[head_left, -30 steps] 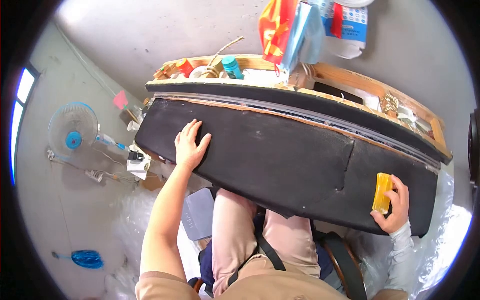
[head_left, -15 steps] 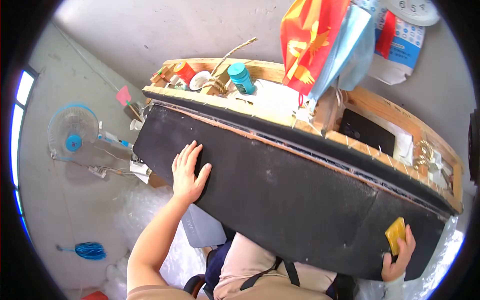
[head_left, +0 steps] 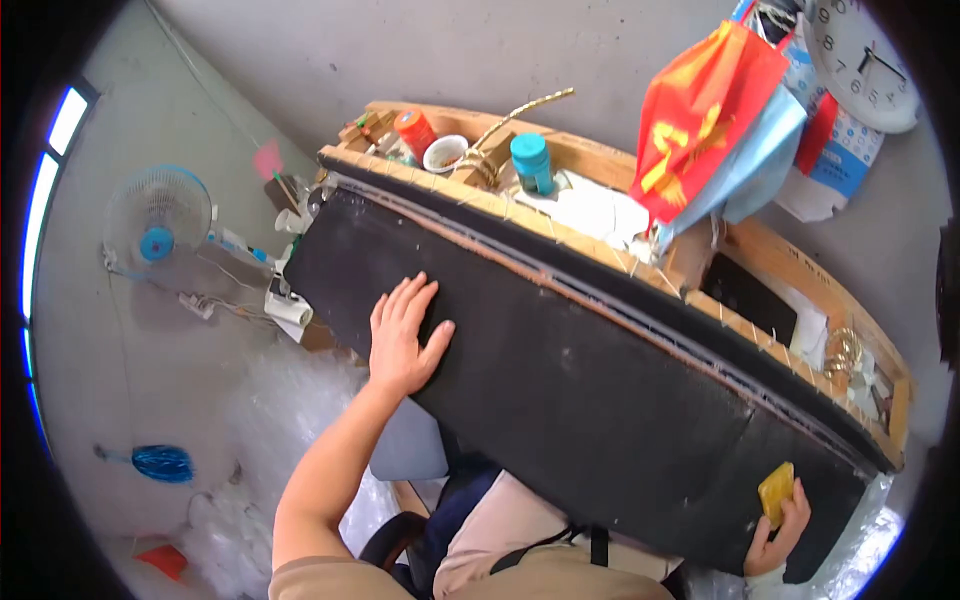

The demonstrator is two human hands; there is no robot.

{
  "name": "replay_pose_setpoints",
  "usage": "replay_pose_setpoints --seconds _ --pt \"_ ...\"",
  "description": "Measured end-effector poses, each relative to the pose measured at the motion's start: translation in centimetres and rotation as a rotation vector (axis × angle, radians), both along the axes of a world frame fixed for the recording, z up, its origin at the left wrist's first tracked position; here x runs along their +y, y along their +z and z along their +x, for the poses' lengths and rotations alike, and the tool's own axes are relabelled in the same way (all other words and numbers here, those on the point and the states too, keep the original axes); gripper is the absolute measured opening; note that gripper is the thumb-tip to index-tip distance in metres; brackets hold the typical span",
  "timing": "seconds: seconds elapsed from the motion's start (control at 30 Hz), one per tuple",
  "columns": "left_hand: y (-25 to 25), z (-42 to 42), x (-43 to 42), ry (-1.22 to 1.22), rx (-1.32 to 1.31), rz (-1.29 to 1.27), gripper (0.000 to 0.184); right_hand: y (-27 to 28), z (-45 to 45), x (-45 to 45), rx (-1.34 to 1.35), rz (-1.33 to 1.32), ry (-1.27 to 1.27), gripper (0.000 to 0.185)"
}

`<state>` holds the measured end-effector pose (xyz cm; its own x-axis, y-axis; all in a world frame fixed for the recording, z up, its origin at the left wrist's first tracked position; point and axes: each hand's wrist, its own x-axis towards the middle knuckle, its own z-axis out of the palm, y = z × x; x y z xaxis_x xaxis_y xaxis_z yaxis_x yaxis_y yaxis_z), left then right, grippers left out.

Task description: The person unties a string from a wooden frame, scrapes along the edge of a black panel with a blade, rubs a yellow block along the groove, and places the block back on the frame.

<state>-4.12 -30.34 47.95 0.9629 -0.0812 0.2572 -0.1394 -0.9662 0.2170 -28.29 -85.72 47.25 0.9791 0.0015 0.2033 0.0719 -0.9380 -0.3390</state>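
Observation:
A long black padded board (head_left: 560,390) stretches across in front of me, slanting down to the right. My left hand (head_left: 403,345) lies flat on its left part, fingers spread, holding nothing. Near the board's right end, my right hand (head_left: 788,525) grips a small, shiny yellow block (head_left: 775,493) between thumb and fingers, its kind unclear. The block rests on or just above the black surface; I cannot tell which. My legs are partly hidden under the board.
A wooden frame tray (head_left: 590,130) behind the board holds a teal-capped jar (head_left: 532,165), an orange container (head_left: 414,132), a white cup (head_left: 446,153) and gold rope (head_left: 843,352). Red cloth (head_left: 705,120) hangs above. A fan (head_left: 158,222) and clear plastic wrap (head_left: 285,430) are at left.
The whole view has shifted and turned slightly, bringing more of the wall clock in. Both hands keep nearly the same places on the board; the yellow block stays in my right hand.

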Motion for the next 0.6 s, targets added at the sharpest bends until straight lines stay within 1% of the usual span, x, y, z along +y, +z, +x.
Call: replay_pose_setpoints --seconds 0.1,0.23,0.3,0.43,0.53,0.6 --pt "-0.4 0.1 0.4 -0.012 -0.044 0.006 0.055 0.9 0.7 1.2 -0.066 0.011 -0.024 0.036" --pt "-0.8 0.0 0.6 -0.007 -0.066 0.017 0.056 0.5 0.5 1.4 -0.136 -0.042 -0.024 0.037" --pt "-1.1 0.0 0.5 0.023 -0.028 0.012 0.057 0.4 0.3 1.3 -0.147 -0.071 -0.029 0.037" --pt "-1.2 -0.1 0.4 0.036 -0.050 0.024 0.056 -0.4 0.6 1.0 -0.201 -0.044 -0.020 0.036" --pt "-1.1 -0.3 0.6 0.040 -0.036 0.017 0.058 -1.4 0.9 1.0 -0.219 -0.006 -0.095 0.038" --pt "-1.2 -0.1 0.6 0.041 -0.035 0.011 0.059 -1.6 1.4 1.5 -0.243 0.023 -0.189 0.040"
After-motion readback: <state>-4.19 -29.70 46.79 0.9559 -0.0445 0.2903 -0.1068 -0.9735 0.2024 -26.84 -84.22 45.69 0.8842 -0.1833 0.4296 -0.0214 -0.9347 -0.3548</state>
